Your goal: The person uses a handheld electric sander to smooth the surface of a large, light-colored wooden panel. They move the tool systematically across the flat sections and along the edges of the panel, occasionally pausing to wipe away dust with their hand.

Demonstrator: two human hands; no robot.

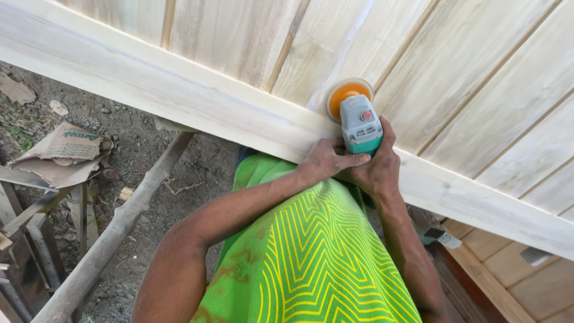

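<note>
Both hands grip a grey-and-green sander (360, 125) on a pale wooden panel (478, 78), its orange disc (345, 93) pressed to the boards just beyond the near frame rail (179, 84). The left hand (327, 160) wraps the body, fingers closed; the right hand (378, 168) clasps it from the other side. Sanding appears under way; steady pressure seems needed. A torn brown paper sack (63, 152) lies on the dirt at left.

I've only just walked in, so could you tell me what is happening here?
A person holds a grey-and-teal handheld power sander with both hands, left hand and right hand wrapped around its body. Its round orange disc rests on the pale wooden panelled door, beside the frame rail.
</note>
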